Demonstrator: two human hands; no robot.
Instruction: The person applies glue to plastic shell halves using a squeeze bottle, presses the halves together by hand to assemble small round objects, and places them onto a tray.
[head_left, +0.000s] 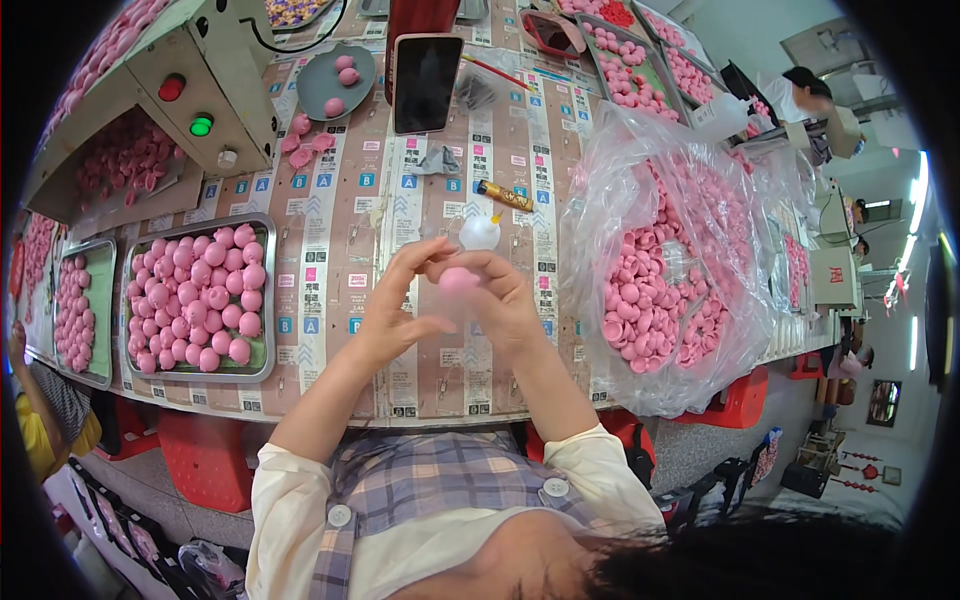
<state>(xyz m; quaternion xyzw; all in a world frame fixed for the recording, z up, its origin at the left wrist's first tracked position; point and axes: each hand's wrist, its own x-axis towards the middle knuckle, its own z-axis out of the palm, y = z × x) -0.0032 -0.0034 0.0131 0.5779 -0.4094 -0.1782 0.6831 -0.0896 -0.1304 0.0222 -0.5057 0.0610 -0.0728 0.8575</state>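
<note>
Over the middle of the table, a round pink ball [460, 281] sits between my two hands. My right hand [500, 300] is closed on it, its fingers partly blurred by motion. My left hand [402, 298] curves beside the ball with thumb and fingers apart, its fingertips close to the right hand. Just beyond my fingers stands a small white bottle [480, 233] with a yellow tip. A gold and black tube [505, 195] lies behind the bottle. Whether the ball has a seam or an attached part is too blurred to tell.
Left, a metal tray [270, 300] holds many pink balls, below a machine [220, 100] with red and green buttons. Right, a clear plastic bag [590, 290] is full of pink half-shells. A phone [428, 85] stands upright beside a grey plate [312, 92] with pink balls.
</note>
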